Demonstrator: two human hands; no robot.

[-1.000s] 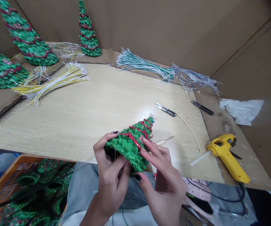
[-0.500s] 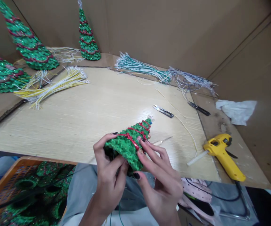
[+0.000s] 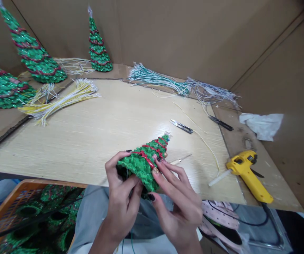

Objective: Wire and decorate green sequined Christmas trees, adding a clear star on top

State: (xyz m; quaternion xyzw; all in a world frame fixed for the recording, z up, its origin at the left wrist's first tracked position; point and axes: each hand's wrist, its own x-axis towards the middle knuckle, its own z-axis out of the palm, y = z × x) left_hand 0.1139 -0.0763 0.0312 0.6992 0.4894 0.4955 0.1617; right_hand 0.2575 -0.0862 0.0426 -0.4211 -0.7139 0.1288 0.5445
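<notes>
Green and red, the small tree (image 3: pixel 144 158) is grasped by the half-curled left hand (image 3: pixel 124 194), fingers tucked under its base; the right hand (image 3: pixel 178 204) presses its side.

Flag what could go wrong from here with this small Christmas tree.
The awl lies just beyond the right hand; reaching forward might meet its tip. The yellow glue gun's cord drops past the table's edge, so a snag could drag it. The green wire hanging below the small Christmas tree might catch.
</notes>
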